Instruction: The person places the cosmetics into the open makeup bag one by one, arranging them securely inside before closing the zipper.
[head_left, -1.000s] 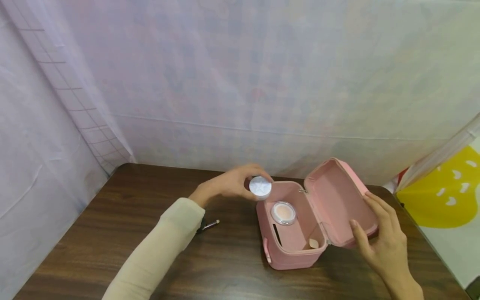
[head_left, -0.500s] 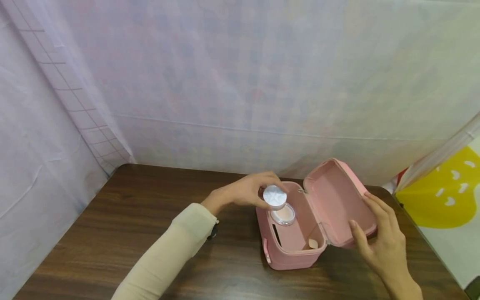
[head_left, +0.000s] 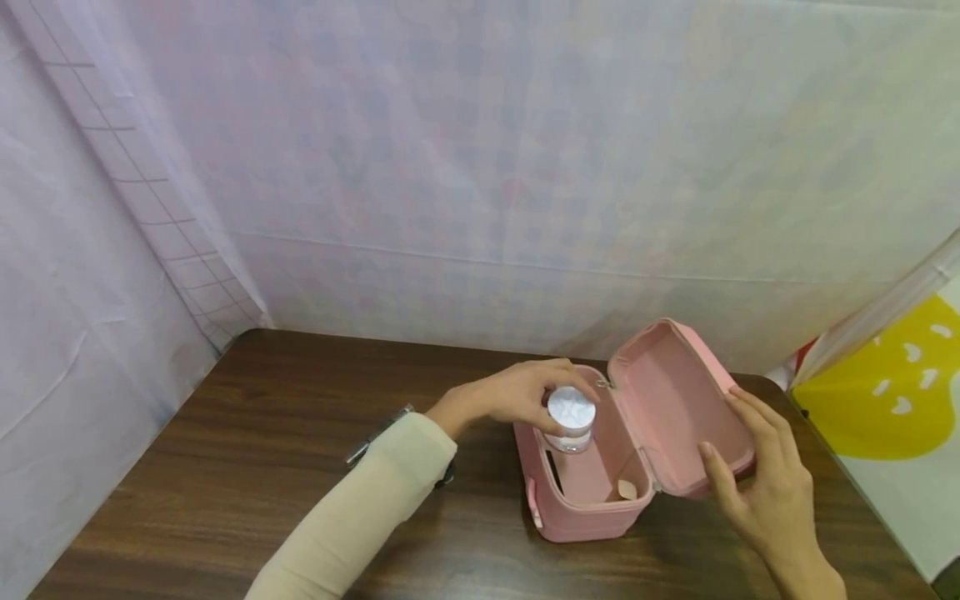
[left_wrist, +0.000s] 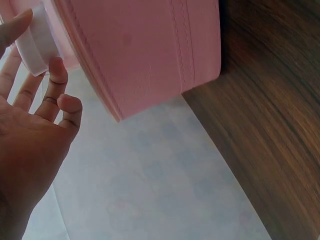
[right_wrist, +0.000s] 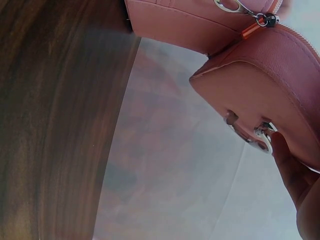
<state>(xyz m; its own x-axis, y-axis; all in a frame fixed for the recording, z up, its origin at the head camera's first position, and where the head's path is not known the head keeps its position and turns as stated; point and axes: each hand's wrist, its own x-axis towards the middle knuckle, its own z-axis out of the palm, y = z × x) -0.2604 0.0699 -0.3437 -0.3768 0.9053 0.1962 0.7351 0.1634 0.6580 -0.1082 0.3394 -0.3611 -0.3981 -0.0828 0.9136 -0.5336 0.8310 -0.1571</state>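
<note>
My left hand [head_left: 517, 397] holds a small round white jar [head_left: 572, 408] with a shiny silvery lid between thumb and fingers, over the open pink makeup case [head_left: 585, 522]. In the left wrist view the jar [left_wrist: 37, 42] shows its white side near the case rim. Beneath it in the case lies a round clear-rimmed compact [head_left: 572, 446], mostly hidden by the jar. My right hand [head_left: 780, 487] grips the outer edge of the raised case lid [head_left: 678, 408], thumb at the inner side. In the right wrist view a finger touches the lid near its handle [right_wrist: 245, 134].
Inside the case are a thin black stick [head_left: 553, 472] and a small beige sponge-like piece [head_left: 627, 489]. A slim silvery stick [head_left: 378, 435] lies on the dark wooden table [head_left: 225, 467], partly behind the left sleeve. A pale curtain [head_left: 450, 167] hangs behind the table.
My left hand has carried the jar rightward and down from the case's left rim to over the compact. The right hand and lid have stayed in place.
</note>
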